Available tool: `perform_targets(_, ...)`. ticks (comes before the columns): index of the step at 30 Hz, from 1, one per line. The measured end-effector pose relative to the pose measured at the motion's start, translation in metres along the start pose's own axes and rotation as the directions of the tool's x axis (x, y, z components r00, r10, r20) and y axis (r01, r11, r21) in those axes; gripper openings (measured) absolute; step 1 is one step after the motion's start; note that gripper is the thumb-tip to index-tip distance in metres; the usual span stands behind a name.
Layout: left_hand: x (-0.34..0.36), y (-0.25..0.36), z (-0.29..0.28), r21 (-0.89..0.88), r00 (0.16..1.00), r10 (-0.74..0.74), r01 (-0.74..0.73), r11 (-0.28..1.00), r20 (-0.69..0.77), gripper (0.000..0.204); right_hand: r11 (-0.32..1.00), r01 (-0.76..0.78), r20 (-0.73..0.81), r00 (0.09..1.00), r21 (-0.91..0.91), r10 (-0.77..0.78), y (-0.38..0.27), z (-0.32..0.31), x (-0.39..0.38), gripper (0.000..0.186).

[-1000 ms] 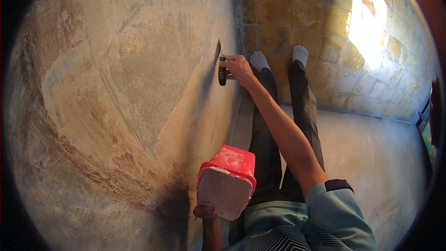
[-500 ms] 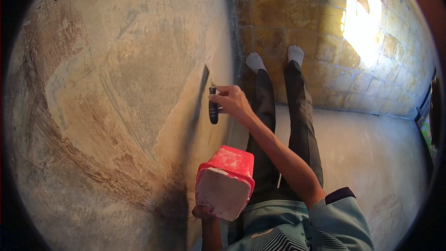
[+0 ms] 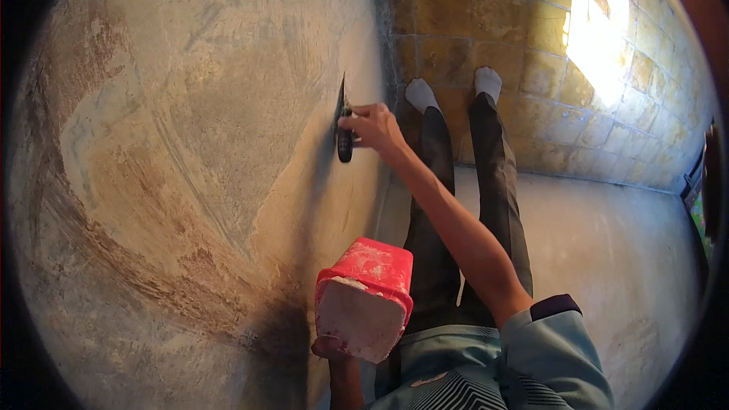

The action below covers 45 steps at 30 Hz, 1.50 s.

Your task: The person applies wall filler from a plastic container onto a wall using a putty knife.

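My right hand point(image 3: 373, 130) grips the black handle of a putty knife point(image 3: 345, 144). Its thin blade points away from me, up to the pale wall point(image 3: 205, 106) on my left; whether the edge presses on it I cannot tell. Nearer my body, my left hand point(image 3: 328, 346) is closed on the lower left rim of a red plastic tub point(image 3: 372, 262). Pale plaster point(image 3: 361, 319) fills its opening, with smears on the rim and sides. Most of the left fingers are hidden by the tub.
Rough grey and brown patches mark the wall, beside a smoother pale strip. Yellow-brown tiles point(image 3: 444, 11) cover the floor ahead, with bright sunlight point(image 3: 600, 38) on the right. My legs point(image 3: 437, 175) in dark trousers stand close to the wall. A smooth grey surface point(image 3: 600, 258) lies right of them.
My right hand has moved away from me along the wall with the putty knife, whose blade now looks narrower. The tub in my left hand has barely shifted.
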<state>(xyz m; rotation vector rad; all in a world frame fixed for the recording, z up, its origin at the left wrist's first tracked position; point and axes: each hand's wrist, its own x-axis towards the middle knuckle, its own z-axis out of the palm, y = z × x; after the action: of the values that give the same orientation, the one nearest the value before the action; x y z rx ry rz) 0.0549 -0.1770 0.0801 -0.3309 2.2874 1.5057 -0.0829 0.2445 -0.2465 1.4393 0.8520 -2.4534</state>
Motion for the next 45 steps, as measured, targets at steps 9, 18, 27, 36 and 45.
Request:
perform_targets(9, 0.019, 0.006, 0.009, -0.044, 0.988, 0.010, -0.003, 0.999, 0.157, 0.018, 0.996, -0.071, 0.058, 0.996, 0.049, 0.068, -0.032, 0.002, -0.081, 0.031)
perform_targets(18, 0.046, -0.003, 0.024, -0.076, 0.950, 0.000, 0.025, 0.997, 0.312, 0.028, 0.995, -0.015, -0.103, 0.994, 0.096, 0.025, -0.016, -0.009, 0.026, 0.025)
perform_targets(27, 0.071, -0.002, 0.034, -0.114, 0.893, 0.005, 0.052, 0.992, 0.450, 0.043, 1.000, -0.012, 0.058, 0.998, -0.009, 0.013, -0.024, 0.000, -0.072, 0.030)
perform_targets(36, 0.139, 0.090, 0.280, -0.158, 0.904, -0.361, 0.400, 0.903, 0.228, 0.047, 0.873, 0.046, 0.255, 0.948, 0.485, -0.191, -0.124, -0.143, -0.219, 0.053)
perform_targets(45, 0.184, 0.105, 0.374, -0.312, 0.919, -0.262, 0.352, 0.882, 0.296, 0.044, -0.001, 0.457, 0.407, 0.791, -0.890, -0.457, -0.177, -0.117, -0.285, 0.061)
